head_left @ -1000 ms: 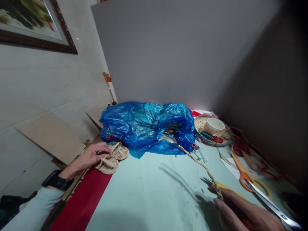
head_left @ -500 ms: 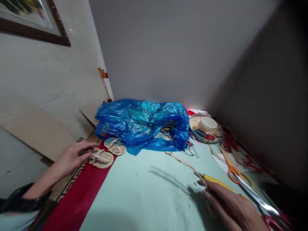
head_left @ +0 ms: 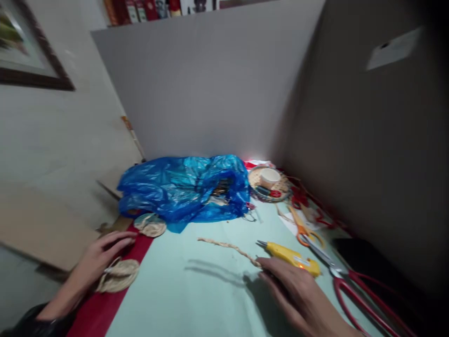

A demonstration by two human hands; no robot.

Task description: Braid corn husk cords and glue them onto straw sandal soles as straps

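My left hand [head_left: 96, 260] rests at the table's left edge with its fingers curled over a small woven straw coil [head_left: 119, 275] on the red cloth strip [head_left: 94, 304]. A second straw coil [head_left: 150, 225] lies further back beside the blue plastic bag [head_left: 182, 189]. My right hand [head_left: 298, 295] is low at the right, its fingertips pinched on the near end of a braided straw cord [head_left: 226, 246] that hangs out to the left above the pale green table top [head_left: 196, 299]. A yellow glue gun [head_left: 289, 256] lies just beyond that hand.
Orange-handled scissors [head_left: 304, 232] and red-handled scissors [head_left: 354, 290] lie at the right. A woven tray [head_left: 259, 185] with a white cup [head_left: 270, 178] stands behind them. Grey boards [head_left: 210, 89] wall the back and right side. Cardboard [head_left: 38, 229] leans at the left.
My left hand has pulled one straw coil toward me along the red strip, away from the other. My right hand has moved left with the cord. The view has swung right and down.
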